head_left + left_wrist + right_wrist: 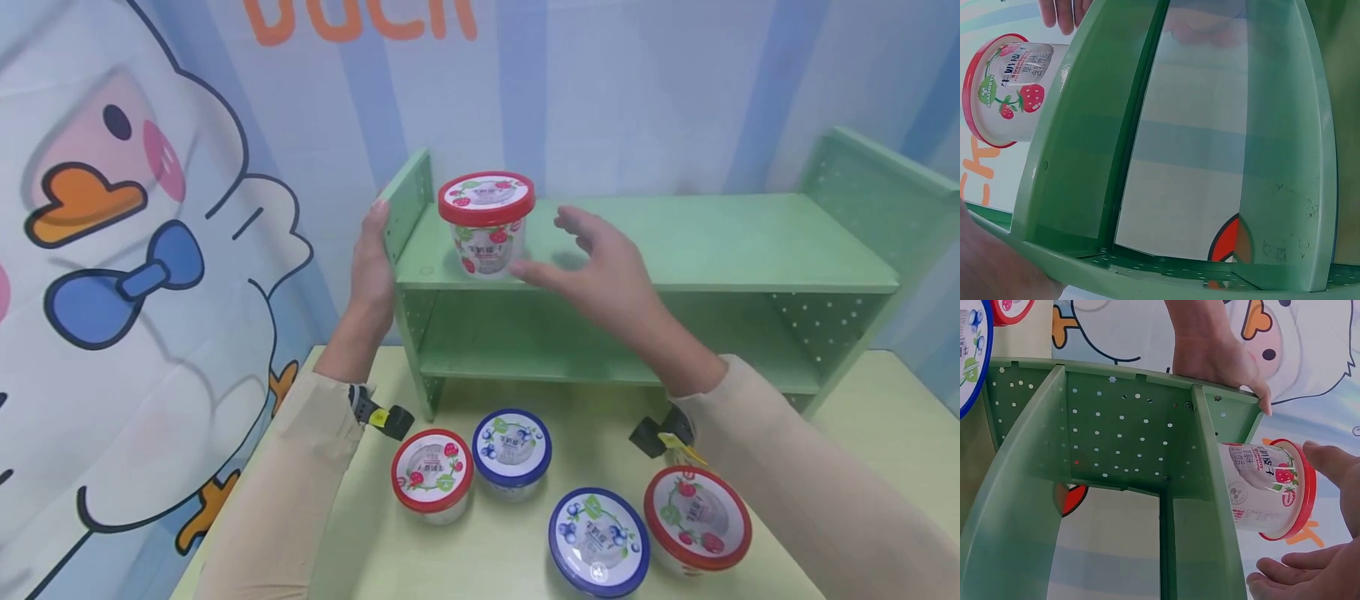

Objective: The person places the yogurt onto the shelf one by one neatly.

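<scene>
A white tub [486, 237] with a red lid and strawberry print stands upright on the left end of the green shelf's [720, 242] top board. My right hand [611, 271] is just right of it, fingers spread and thumb tip close to the tub's lower side. In the right wrist view, that hand [1325, 550] has a gap between its lower fingers and the tub [1266, 487]. Against the outer face of the shelf's left side panel rests my left hand [372, 262], its fingers pointing up, fingertips at the panel's top edge.
On the pale table before the shelf stand two blue-lidded blueberry tubs [512, 450] and two more red-lidded strawberry tubs [432, 472]. Behind is a striped cloth backdrop [660, 92] with a large cartoon duck. The shelf has a lower board [540, 367] and a right side panel [892, 183].
</scene>
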{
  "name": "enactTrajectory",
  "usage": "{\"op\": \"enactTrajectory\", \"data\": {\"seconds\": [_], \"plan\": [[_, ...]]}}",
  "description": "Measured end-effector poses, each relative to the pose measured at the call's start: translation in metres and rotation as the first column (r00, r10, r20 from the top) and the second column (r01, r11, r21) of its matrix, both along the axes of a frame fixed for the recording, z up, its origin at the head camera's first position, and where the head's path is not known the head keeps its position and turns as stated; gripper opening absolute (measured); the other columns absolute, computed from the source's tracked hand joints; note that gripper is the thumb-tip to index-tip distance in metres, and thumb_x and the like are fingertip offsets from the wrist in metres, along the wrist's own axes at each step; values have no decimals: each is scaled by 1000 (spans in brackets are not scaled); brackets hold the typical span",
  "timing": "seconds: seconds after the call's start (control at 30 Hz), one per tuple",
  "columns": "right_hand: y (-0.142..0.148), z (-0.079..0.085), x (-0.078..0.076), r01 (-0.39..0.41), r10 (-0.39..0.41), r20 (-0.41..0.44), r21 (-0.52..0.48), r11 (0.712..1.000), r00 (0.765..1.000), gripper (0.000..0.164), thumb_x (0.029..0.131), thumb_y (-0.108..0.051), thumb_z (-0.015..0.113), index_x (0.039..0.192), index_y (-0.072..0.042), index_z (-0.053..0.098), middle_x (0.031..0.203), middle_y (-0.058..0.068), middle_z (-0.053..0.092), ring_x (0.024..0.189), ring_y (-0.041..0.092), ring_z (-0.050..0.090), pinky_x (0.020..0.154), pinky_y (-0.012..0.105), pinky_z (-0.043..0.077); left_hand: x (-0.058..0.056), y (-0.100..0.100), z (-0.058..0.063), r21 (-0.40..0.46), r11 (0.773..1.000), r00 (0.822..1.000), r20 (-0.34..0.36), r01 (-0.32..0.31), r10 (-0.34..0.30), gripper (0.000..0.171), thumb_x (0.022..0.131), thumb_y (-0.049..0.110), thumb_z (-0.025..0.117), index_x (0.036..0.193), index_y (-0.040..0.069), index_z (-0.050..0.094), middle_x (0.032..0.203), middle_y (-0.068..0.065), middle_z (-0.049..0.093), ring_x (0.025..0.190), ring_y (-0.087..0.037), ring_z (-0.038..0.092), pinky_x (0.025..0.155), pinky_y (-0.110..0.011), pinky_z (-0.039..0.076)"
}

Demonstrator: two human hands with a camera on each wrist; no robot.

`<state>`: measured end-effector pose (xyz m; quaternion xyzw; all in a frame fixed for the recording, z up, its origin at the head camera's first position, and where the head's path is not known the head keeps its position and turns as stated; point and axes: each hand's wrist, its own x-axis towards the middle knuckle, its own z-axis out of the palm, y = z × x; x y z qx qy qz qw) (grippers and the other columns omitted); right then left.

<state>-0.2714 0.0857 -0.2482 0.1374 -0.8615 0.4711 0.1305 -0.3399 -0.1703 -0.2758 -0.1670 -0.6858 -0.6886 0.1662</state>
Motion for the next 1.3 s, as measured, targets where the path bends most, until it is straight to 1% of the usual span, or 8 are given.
{"op": "enactTrajectory", "data": {"seconds": [0.2,0.37,0.53,0.73,0.93,1.03,1.17,1.3], "plan": [[5,-4,10,1,-1,-46,0,1000,999,88,82,-49,77,151,-12,38,149,5,43,136,28,38,101,53,42,0,0,0,-3,1000,1000,9,-8,8,56,100,61,28,150,36,36,126,-21,51,103,-29,56,87,-36,51],[10,-7,19,17,-17,-104,-6,1000,994,84,81,-50,78,148,-13,43,147,2,45,138,20,35,106,52,37,0,0,0,1,1000,1000,14,-13,13,56,100,62,29,149,36,37,123,-22,52,97,-27,57,83,-35,52],[13,-9,25,22,-22,-162,-1,1000,987,80,81,-46,79,146,-12,47,145,2,48,137,18,36,108,49,34,-1,-1,0,6,1000,1000,7,-11,11,55,101,60,29,149,35,38,119,-23,52,93,-26,58,81,-34,53],[18,-14,31,19,-20,-192,-3,1000,981,77,81,-45,80,144,-14,49,145,-1,48,137,17,36,108,50,34,-1,-2,0,4,1000,1000,1,-13,13,55,101,59,28,147,32,40,115,-23,53,89,-26,59,78,-34,54],[22,-18,34,-18,16,-218,-10,1000,976,75,82,-41,80,144,-14,49,145,-2,48,137,16,36,108,48,34,0,-3,1,7,1000,1000,0,-13,13,54,101,59,28,147,32,41,116,-23,53,91,-27,58,80,-34,53],[24,-20,36,-37,35,-225,-5,999,974,74,82,-38,81,144,-13,49,145,-2,48,137,15,36,109,47,34,0,-3,1,9,1000,1000,2,-1,1,54,101,59,28,147,32,40,115,-22,53,91,-27,59,81,-34,53],[26,-22,40,-58,60,-237,16,998,970,73,82,-36,81,144,-12,49,145,-2,48,138,14,35,109,47,33,0,-3,1,5,1000,1000,3,-4,4,55,101,60,28,147,34,39,113,-23,54,88,-26,59,78,-34,54],[28,-25,44,-87,88,-257,15,996,962,71,82,-32,82,143,-12,50,144,-2,49,138,13,35,110,46,33,0,-2,0,-13,1000,1000,8,-6,7,56,100,61,26,148,35,38,108,-23,55,82,-23,59,73,-33,55]]}}
